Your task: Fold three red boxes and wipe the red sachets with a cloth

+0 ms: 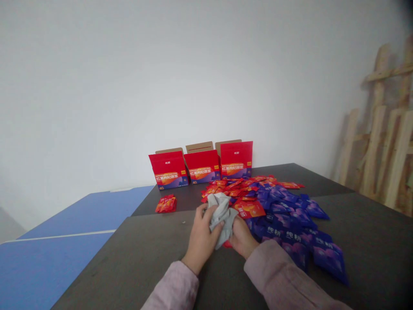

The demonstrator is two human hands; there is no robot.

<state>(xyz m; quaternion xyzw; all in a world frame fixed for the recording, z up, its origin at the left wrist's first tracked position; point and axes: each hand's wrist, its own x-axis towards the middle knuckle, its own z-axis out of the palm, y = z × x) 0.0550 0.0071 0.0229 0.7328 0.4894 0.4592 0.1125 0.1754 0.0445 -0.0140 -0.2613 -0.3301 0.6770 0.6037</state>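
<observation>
A crumpled light grey cloth (pixel 222 215) is bunched between my two hands above the dark table. My left hand (pixel 200 237) grips it from the left, thumb and fingers closed on the fabric. On the other side, my right hand (pixel 242 237) is closed against the cloth's right edge, its fingertips partly hidden. Just beyond that hand is a red-orange sachet (pixel 250 209); whether it is held or lies on the pile, I cannot tell. A bit of red packaging (pixel 227 244) shows under the cloth. Purple sachets (pixel 287 230) lie heaped to the right, with red sachets (pixel 238 185) behind.
Three red printed boxes (pixel 202 167) stand with lids raised at the table's back, near the wall. A small stack of red sachets (pixel 166 203) sits left of my hands. A blue table (pixel 80 228) adjoins on the left; a wooden slatted frame (pixel 379 146) stands at right.
</observation>
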